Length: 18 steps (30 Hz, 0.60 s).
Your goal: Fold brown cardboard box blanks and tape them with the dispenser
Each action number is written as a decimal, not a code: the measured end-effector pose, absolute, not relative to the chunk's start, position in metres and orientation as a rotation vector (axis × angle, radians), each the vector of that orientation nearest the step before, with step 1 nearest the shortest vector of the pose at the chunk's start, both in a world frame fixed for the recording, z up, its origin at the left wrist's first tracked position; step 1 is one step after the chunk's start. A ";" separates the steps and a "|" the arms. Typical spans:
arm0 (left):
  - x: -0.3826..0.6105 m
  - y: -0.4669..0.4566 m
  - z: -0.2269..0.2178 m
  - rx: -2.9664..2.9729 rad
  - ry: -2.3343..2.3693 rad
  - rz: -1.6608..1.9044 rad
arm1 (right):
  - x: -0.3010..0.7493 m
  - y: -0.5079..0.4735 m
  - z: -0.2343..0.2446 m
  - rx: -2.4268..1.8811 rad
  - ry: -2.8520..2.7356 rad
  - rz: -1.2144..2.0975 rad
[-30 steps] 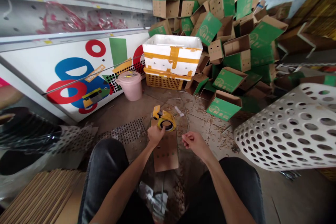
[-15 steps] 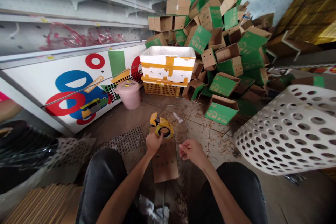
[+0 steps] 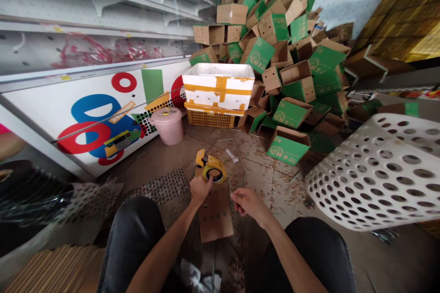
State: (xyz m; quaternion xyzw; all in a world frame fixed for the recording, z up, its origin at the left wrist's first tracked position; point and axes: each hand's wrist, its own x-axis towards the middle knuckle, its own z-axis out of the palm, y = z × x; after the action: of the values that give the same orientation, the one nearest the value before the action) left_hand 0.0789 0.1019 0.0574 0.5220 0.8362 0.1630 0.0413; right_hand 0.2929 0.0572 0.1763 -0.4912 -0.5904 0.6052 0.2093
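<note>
**boxfan:** Down on the floor, between the knees, a flat carton (image 3: 216, 215) is laid out. A yellow tape gun (image 3: 211, 169) is gripped in the left hand (image 3: 200, 188) right at the carton's far end. How far along can this be called?

**tape_nerd:** Pretty early for this carton, tbh. It's lying flat, no flaps are folded up, and no strip of tape can be made out on it. The right hand (image 3: 248, 201) is held half curled just beside the right edge, fingers pinched. Whether anything is pinched in them can't be told.

**boxfan:** And overall?

**tape_nerd:** A big pile of boxes (image 3: 275, 46) is heaped at the back, already folded into shape, so plenty looks done. What looks like stacked flat cardboard (image 3: 51, 270) is seen at lower left, so more seems left.
</note>
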 end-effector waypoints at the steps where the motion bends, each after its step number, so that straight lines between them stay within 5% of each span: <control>1: 0.079 0.102 0.057 1.605 2.555 0.503 | 0.293 0.056 0.178 -1.350 -1.620 1.708; 18: 0.080 0.101 0.059 1.607 2.550 0.480 | 0.292 0.056 0.189 -1.102 -1.043 1.945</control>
State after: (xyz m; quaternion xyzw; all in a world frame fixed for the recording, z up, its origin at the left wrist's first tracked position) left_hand 0.0800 0.1011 0.0587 0.5259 0.8347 0.1570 0.0449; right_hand 0.2918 0.0557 0.1888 -0.4216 -0.3990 0.7441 0.3307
